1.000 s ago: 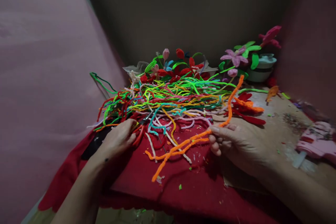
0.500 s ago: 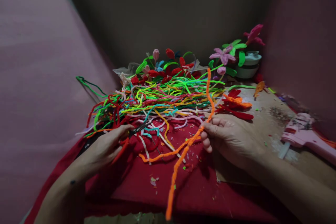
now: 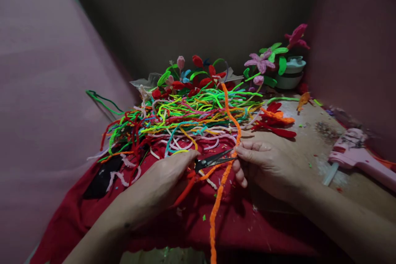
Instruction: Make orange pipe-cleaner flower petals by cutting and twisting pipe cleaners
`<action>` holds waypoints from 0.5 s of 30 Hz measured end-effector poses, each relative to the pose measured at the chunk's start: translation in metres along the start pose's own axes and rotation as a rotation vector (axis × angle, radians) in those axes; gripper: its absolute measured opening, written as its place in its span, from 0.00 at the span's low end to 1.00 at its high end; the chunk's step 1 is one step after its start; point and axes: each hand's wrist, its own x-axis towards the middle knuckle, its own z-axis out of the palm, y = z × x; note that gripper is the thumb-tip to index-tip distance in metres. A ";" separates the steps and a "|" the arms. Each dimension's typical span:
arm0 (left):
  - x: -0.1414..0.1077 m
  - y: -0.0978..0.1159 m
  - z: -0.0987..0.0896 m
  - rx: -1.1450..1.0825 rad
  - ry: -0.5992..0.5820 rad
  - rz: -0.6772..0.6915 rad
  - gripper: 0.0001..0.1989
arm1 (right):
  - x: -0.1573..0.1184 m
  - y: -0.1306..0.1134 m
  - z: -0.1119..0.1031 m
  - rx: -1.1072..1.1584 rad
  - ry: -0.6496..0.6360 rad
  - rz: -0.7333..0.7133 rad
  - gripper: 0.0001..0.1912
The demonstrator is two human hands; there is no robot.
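Observation:
My left hand [image 3: 175,171] is closed on scissors with red handles and dark blades [image 3: 213,161]. The blades are apart and their tips reach the orange pipe cleaner [image 3: 218,202] beside my right fingertips. My right hand [image 3: 256,159] pinches that orange pipe cleaner between thumb and fingers. One end of it rises above the hand over the pile, the other hangs down past the front edge of the red cloth. Another orange length runs from near the pinch toward the left, partly hidden behind the scissors.
A heap of colourful pipe cleaners [image 3: 192,111] covers the middle. Fuzzy flowers [image 3: 260,62] and a pale pot [image 3: 289,79] stand behind. On the right, a pink glue gun [image 3: 355,159] lies on cardboard [image 3: 275,181]. A black flat object [image 3: 102,177] is at left.
My left hand has moved right, bringing the scissors from over the cloth to the orange pipe cleaner at my right hand. The pipe cleaner's upper end has swung left.

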 end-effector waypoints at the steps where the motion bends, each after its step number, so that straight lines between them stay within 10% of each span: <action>1: 0.001 0.000 0.000 0.007 -0.007 0.002 0.21 | 0.000 0.000 0.000 -0.001 -0.005 0.003 0.10; 15: -0.002 0.005 0.003 0.055 -0.068 -0.001 0.18 | -0.002 -0.001 0.000 0.035 -0.039 0.111 0.10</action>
